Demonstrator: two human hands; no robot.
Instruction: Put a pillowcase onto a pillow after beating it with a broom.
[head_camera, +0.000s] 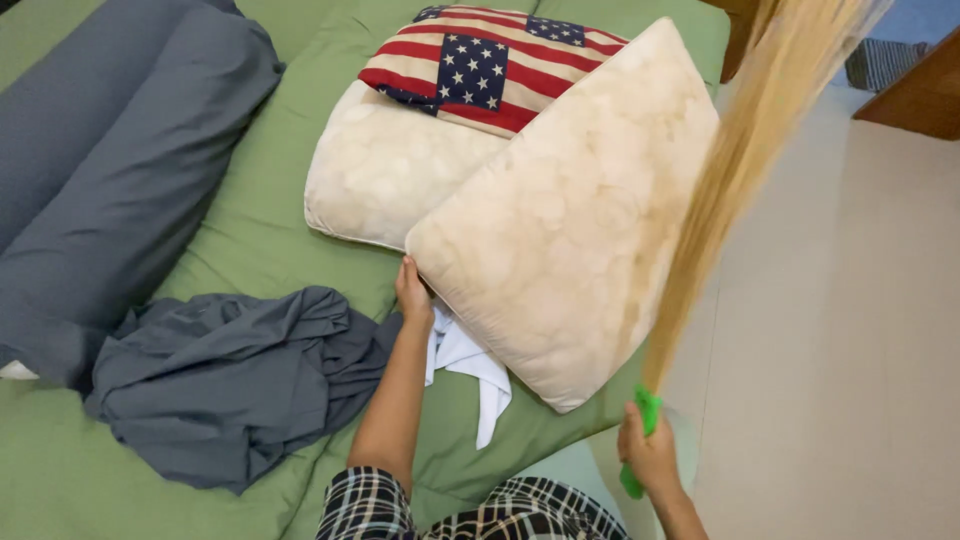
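Head view: left hand (412, 292) pinching bare pillow (560, 225) corner, right hand (648, 455) gripping broom (745, 140) (mid-swing, blurred), risks one-handed grip slipping, bristles missing.

Pillows (560, 240) blocking; floor (840, 350) open
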